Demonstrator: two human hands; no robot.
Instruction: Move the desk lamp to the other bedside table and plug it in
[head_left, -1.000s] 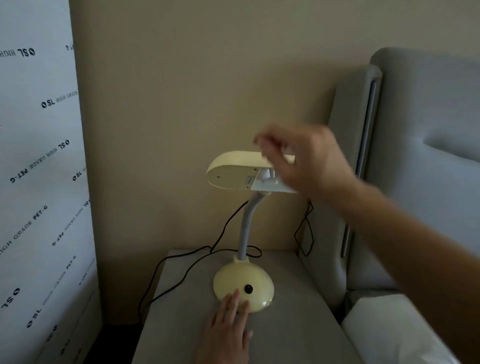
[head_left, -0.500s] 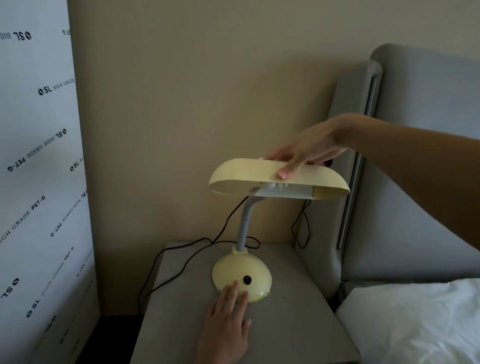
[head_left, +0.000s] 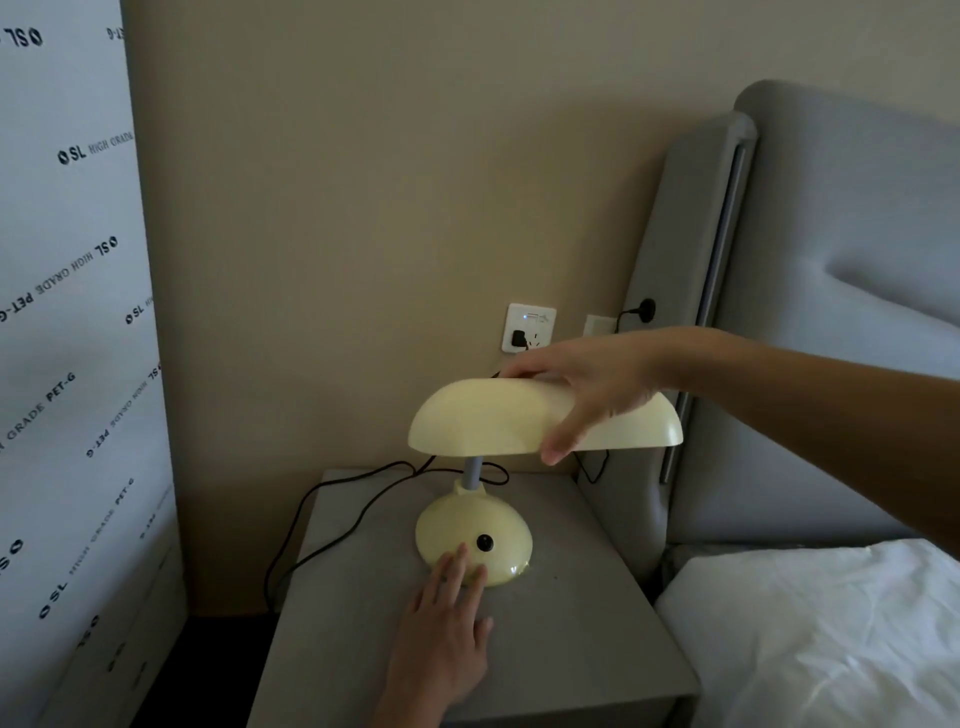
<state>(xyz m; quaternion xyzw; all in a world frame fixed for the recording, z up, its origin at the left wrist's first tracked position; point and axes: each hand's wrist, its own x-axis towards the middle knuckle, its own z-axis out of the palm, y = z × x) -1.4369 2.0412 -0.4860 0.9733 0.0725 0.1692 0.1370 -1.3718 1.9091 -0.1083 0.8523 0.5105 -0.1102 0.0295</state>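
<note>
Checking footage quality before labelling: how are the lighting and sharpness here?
Head view: dim room, lamp unlit; a small glare spot on its base; both hands, right hand and left hand, sharp; wide-angle bending tilts the left panel.

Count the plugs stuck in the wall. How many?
2. One black plug sits in the white wall socket above the lamp shade. Another plug sits further right, beside the headboard. Others may be hidden.

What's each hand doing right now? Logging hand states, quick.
Left hand: open, fingers resting on the lamp base.
Right hand: curled over the lamp shade, gripping it.
</note>
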